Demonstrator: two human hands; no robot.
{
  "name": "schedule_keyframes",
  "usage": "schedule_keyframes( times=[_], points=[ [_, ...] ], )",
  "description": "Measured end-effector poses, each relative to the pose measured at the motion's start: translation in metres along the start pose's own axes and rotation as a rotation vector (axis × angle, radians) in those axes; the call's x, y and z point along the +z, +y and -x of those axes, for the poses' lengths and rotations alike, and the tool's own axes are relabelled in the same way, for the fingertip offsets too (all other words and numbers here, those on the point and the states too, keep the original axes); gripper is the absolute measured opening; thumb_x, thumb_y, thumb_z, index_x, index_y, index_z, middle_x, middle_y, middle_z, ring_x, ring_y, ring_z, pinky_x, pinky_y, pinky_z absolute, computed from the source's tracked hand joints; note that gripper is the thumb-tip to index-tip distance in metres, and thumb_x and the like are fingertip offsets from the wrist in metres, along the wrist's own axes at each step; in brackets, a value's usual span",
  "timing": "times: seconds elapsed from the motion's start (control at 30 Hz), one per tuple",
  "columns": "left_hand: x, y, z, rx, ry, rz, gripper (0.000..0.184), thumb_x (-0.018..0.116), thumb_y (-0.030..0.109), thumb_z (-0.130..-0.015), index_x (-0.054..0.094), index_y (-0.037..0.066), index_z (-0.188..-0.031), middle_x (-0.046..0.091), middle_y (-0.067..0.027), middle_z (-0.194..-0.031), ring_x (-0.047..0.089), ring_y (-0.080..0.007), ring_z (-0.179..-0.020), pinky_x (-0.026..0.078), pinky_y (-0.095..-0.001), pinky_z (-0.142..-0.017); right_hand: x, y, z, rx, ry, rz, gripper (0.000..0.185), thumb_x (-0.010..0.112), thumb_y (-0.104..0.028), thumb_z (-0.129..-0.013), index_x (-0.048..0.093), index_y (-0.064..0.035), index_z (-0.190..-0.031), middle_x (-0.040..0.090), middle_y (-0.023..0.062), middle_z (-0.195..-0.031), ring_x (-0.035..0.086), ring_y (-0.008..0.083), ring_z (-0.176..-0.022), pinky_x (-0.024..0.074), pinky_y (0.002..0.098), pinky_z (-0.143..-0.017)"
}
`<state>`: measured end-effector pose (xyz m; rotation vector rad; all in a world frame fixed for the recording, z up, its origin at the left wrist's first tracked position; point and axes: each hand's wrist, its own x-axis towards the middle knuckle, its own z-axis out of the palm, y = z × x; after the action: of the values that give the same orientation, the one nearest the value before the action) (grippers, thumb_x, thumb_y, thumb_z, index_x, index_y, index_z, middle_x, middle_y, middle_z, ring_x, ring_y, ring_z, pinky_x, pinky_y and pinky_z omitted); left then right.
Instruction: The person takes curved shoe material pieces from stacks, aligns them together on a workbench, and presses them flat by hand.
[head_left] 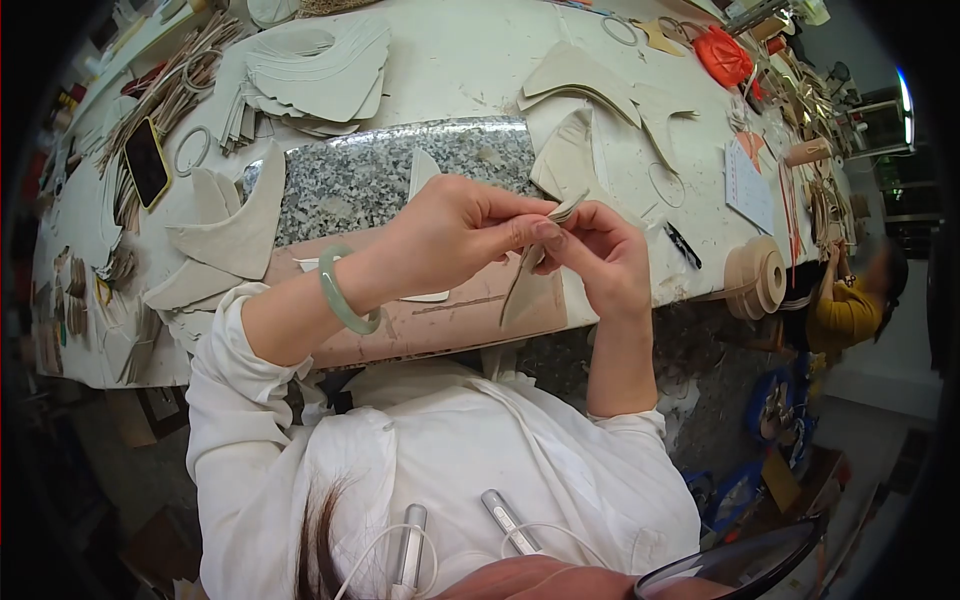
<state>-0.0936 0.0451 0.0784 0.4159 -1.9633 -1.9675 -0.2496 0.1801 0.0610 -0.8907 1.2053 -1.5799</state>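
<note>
Between both hands, above the front part of the table, is a pale curved leather-like piece (522, 290), its lower end hanging down. My left hand (440, 235), with a green bangle on the wrist, pinches its upper edge from the left. My right hand (610, 260) pinches the same edge from the right, and the fingertips of both hands meet there. Beneath my hands lie a speckled stone slab (340, 190) and a pinkish-brown board (420, 330). A small pale piece (423, 168) rests on the slab.
Stacked pale cut pieces (315, 75) lie at the back left, others (575, 85) at the back right. A phone (148, 163) is at the left. Right are a black-handled tool (683, 245), tape rolls (757, 277) and a red bag (722, 55). A person in yellow (850, 312) sits far right.
</note>
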Motion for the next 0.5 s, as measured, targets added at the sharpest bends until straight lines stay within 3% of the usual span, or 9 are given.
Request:
schedule_keyframes(
  times=[0.1, 0.23, 0.3, 0.33, 0.4, 0.5],
  points=[
    [0.002, 0.001, 0.005, 0.001, -0.013, -0.021, 0.019, 0.067, 0.013, -0.093, 0.075, 0.004, -0.107, 0.068, 0.0001, -0.068, 0.048, -0.0054, -0.057, 0.038, -0.0184, -0.050, -0.002, 0.005, 0.003, -0.001, 0.040, 0.020, 0.018, 0.071, 0.006, -0.085, 0.062, 0.0021, -0.100, 0.068, 0.0103, -0.084, 0.064, 0.0143, -0.069, 0.0546, 0.0215, -0.065],
    [0.012, 0.001, 0.023, 0.075, 0.096, -0.216, 0.019, 0.063, 0.014, -0.096, 0.073, 0.001, -0.107, 0.067, -0.0008, -0.071, 0.052, -0.0064, -0.059, 0.044, -0.0190, -0.052, -0.036, 0.008, -0.001, -0.075, -0.129, 0.016, 0.015, 0.069, 0.002, -0.088, 0.062, 0.0032, -0.101, 0.068, 0.0098, -0.083, 0.065, 0.0152, -0.072, 0.0548, 0.0240, -0.066],
    [0.011, -0.003, 0.026, 0.033, 0.110, -0.129, 0.020, 0.062, 0.015, -0.097, 0.072, 0.001, -0.107, 0.067, -0.0013, -0.072, 0.054, -0.0068, -0.060, 0.046, -0.0193, -0.054, -0.055, 0.011, -0.033, -0.075, 0.378, 0.696, 0.033, 0.073, -0.018, -0.088, 0.062, 0.0045, -0.109, 0.069, 0.0131, -0.093, 0.067, 0.0204, -0.082, 0.0550, 0.0302, -0.073],
    [0.011, -0.005, 0.028, -0.012, 0.122, -0.040, 0.021, 0.061, 0.016, -0.098, 0.071, 0.000, -0.108, 0.067, -0.0018, -0.074, 0.055, -0.0072, -0.061, 0.047, -0.0196, -0.055, -0.063, 0.019, -0.048, -0.074, 0.385, 0.693, 0.033, 0.073, -0.018, -0.088, 0.062, 0.0045, -0.109, 0.069, 0.0131, -0.093, 0.067, 0.0204, -0.082, 0.0550, 0.0302, -0.073],
    [0.008, -0.007, 0.029, -0.084, 0.159, 0.137, 0.023, 0.060, 0.017, -0.099, 0.070, -0.001, -0.109, 0.066, -0.0028, -0.077, 0.057, -0.0080, -0.063, 0.051, -0.0201, -0.058, -0.078, 0.031, -0.078, 0.308, 0.422, 1.255, 0.063, 0.078, -0.043, -0.081, 0.060, 0.0055, -0.118, 0.067, 0.0168, -0.105, 0.066, 0.0254, -0.092, 0.0532, 0.0346, -0.081],
    [0.001, -0.004, 0.036, -0.107, 0.143, 0.215, 0.025, 0.058, 0.019, -0.100, 0.069, -0.002, -0.111, 0.066, -0.0040, -0.080, 0.059, -0.0088, -0.066, 0.053, -0.0207, -0.061, -0.082, 0.045, -0.088, 0.258, 0.484, 1.454, 0.063, 0.081, -0.038, -0.080, 0.060, 0.0067, -0.118, 0.068, 0.0145, -0.101, 0.066, 0.0216, -0.086, 0.0533, 0.0311, -0.079]
  ],
)
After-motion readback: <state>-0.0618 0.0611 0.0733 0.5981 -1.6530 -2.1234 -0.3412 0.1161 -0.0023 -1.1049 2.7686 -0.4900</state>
